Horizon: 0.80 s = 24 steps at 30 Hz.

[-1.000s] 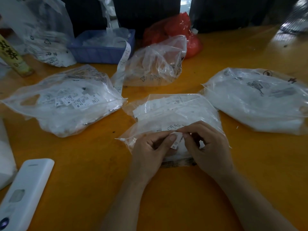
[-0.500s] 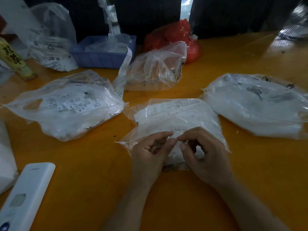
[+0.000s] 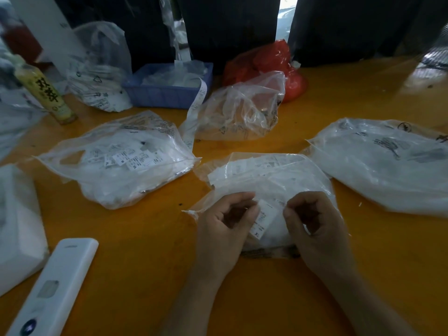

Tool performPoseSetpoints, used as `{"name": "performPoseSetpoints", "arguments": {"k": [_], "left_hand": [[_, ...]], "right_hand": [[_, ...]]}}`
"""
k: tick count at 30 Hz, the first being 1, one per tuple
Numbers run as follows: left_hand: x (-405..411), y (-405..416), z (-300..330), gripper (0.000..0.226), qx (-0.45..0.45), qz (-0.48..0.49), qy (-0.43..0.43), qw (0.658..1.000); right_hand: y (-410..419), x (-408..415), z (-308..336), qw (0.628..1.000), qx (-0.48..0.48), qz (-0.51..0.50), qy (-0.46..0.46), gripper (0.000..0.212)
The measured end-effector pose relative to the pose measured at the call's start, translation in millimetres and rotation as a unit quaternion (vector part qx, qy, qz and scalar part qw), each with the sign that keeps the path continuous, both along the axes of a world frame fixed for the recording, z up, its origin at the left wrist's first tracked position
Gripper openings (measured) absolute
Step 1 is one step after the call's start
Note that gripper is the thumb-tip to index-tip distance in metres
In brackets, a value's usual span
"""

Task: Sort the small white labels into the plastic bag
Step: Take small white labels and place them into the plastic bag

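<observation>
Spreading across the whole view, the orange table (image 3: 339, 287) runs off every edge, and dark shapes behind its far side are too dim to make out. Five clear plastic bags lie on it: one at the right (image 3: 388, 166) cut by the frame, one at the left (image 3: 121, 161) with printed labels showing through, a crumpled one at the back (image 3: 242, 110), an upright one at the far left (image 3: 97, 69), and the near bag (image 3: 266, 175) under the hands, its lower edge hidden by them. One red bag (image 3: 271, 61) sits half hidden behind the crumpled one. One blue tray (image 3: 164, 93) holds white material that is hard to identify, with a strip of labels (image 3: 196, 105) trailing over its rim. One white device (image 3: 55, 287) is cut off at the lower left, and one bottle (image 3: 46, 90) leans at the far left. The left hand (image 3: 225, 226) pinches one small white label (image 3: 264, 219) between thumb and fingertips, just above the near bag. The right hand (image 3: 315, 226) is curled with fingertips drawn together just beside the label; whether it grips anything cannot be told.
</observation>
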<state>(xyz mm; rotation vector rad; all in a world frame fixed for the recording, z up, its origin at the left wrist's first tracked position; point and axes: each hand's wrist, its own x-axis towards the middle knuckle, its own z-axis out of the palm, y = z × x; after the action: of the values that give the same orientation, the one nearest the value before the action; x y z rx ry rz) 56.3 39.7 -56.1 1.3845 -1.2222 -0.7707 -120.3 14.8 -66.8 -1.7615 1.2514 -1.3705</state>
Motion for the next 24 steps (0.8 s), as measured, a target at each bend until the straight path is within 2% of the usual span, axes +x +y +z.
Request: {"name": "performPoseSetpoints", "arguments": {"k": [3,5,7,9,13,16,19,21,24], "left_hand": [[31.9,-5.2,23.2,0.026,-0.053,0.084,-0.115,0.988],[70.5,-18.8,40.7,0.026,-0.082,0.198,-0.219,0.952],[110.6,-35.9,55.8,0.022,-0.052,0.296,-0.279,0.912],[143.4,-51.0,61.2,0.020,-0.001,0.334,-0.308,0.891],[175.9,-69.7,55.5,0.027,0.113,0.313,-0.332,0.883],[175.8,-73.3,46.3,0.039,0.154,0.263,-0.377,0.875],[171.2,-73.8,37.5,0.049,0.230,0.217,-0.484,0.816],[172.9,-74.9,31.4,0.053,0.249,0.220,-0.519,0.787],[177.8,-75.2,26.7,0.066,0.245,0.246,-0.512,0.786]], "right_hand": [[-0.7,-3.1,-1.9,0.999,-0.006,-0.001,-0.033,0.027],[-1.0,-4.0,-3.6,0.999,-0.004,0.014,-0.046,0.026],[-1.0,-3.1,-5.0,0.999,-0.001,0.025,-0.047,0.026],[-0.5,-1.6,-5.2,0.999,-0.012,0.031,-0.039,0.028],[0.0,-1.7,-6.5,0.998,-0.026,0.042,-0.046,0.018],[-0.6,-3.6,-7.3,0.998,-0.032,0.037,-0.049,0.017],[0.0,-6.3,-2.9,0.999,-0.043,0.018,-0.026,0.021],[-1.4,-9.8,6.0,0.999,-0.053,-0.004,-0.012,0.022],[-11.6,-23.9,21.1,0.992,-0.085,-0.069,0.062,0.014]]}}
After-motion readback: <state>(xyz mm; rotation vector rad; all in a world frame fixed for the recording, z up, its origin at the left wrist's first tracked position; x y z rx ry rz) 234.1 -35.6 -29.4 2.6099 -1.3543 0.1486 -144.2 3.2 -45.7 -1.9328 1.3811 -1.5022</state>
